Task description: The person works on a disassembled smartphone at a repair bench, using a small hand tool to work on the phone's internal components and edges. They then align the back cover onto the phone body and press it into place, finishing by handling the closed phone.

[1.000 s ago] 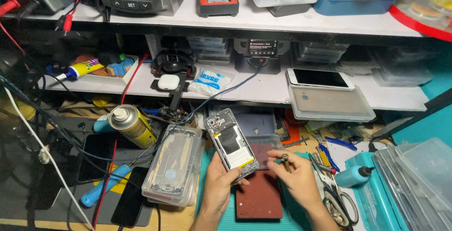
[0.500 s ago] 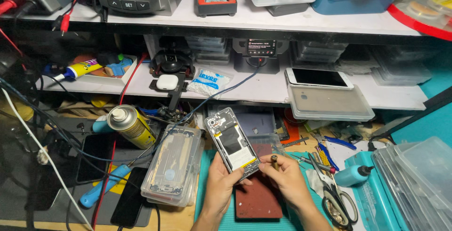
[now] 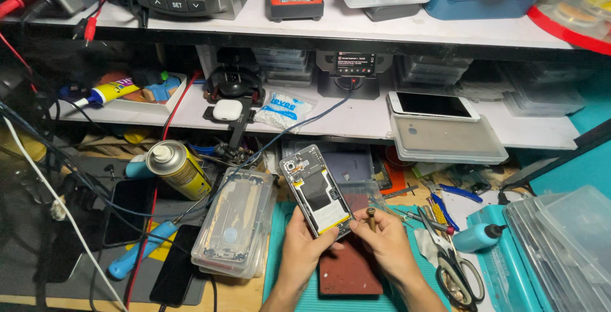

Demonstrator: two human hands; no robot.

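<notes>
Opened phone [image 3: 316, 191], its back cover off and its insides bare, sits tilted above the green mat [image 3: 280, 248], between the stack of clear cases [image 3: 234, 223] and the cluttered tool spread at your right, with the reddish-brown pad [image 3: 350, 270] just under your wrists. It looks light and stiff, but I'd judge the exposed boards and thin frame fragile, so keep your hold on the outer edges near the bottom, never on the components. Your left hand [image 3: 304, 248] does that now: fingers closed around the lower left edge, thumb pressed along the side. Your right hand [image 3: 385, 242] has its fingers pinched together on a small brass-tipped tool [image 3: 371, 215], upright, its tip just beside the phone's lower right corner; whether it touches the frame, you cannot tell from here.
</notes>
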